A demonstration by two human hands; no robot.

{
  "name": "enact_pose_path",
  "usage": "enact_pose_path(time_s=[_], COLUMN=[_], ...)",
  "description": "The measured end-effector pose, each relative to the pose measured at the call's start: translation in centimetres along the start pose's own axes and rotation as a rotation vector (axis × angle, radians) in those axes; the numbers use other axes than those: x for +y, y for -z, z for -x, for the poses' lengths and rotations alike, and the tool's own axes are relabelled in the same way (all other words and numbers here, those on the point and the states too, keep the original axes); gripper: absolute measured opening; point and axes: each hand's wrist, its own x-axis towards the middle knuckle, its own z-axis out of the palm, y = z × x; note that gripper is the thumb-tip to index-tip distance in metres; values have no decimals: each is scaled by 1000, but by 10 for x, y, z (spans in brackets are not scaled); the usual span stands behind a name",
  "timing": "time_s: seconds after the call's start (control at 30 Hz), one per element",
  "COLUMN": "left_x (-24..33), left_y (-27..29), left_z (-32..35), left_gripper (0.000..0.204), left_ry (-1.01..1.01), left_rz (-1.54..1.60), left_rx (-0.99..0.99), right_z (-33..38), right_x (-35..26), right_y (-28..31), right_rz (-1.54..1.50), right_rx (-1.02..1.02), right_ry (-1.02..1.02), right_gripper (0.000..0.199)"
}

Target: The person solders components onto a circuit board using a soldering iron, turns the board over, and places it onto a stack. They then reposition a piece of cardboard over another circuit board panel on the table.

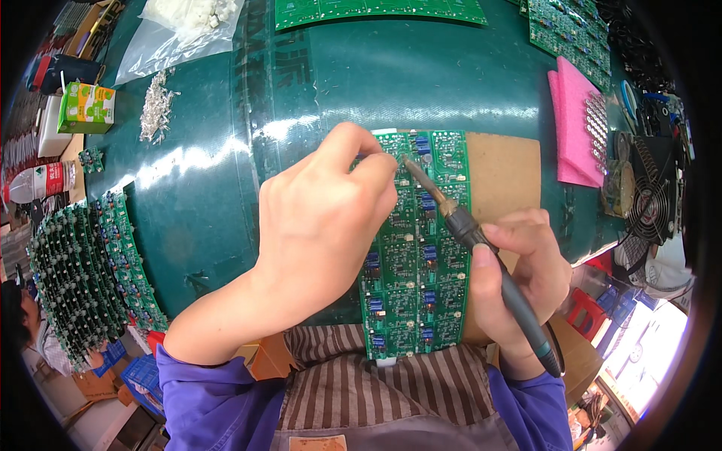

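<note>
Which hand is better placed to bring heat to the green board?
Probably the right hand: it holds the iron, its tip at or just above the board. The left hand, curled over the board, shows no iron.

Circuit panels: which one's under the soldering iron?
The central panel, with brown cardboard to its right; only it has the soldering iron over it; others lie left, top and upper right.

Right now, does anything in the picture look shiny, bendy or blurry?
Head view: white glare streaks the green tabletop; head view: the wide lens bows the top circuit panel's lower edge; head view: the bright patch at lower right looks washed out; head view: the soldering iron looks fairly crisp.
</note>
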Motion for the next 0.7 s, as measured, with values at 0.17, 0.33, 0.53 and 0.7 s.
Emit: enact_pose_path(time_s=[0.17,0.33,0.53,0.7], left_x=[-2,6,17,16], left_y=[4,17,29,21], left_z=[-2,1,13,19], left_gripper=[14,17,13,12], left_ry=[-86,-96,13,-26], left_rz=[19,-20,28,26], left_rx=[-76,-196,-291,-180], right_z=[3,13,24,25], right_x=[-3,-6,-13,-14], right_y=[9,20,26,23], right_rz=[-8,-14,-14,-1], right_rx=[-17,-35,-89,-95], right_ry=[-16,-4,0,3], right_gripper=[19,21,21,21])
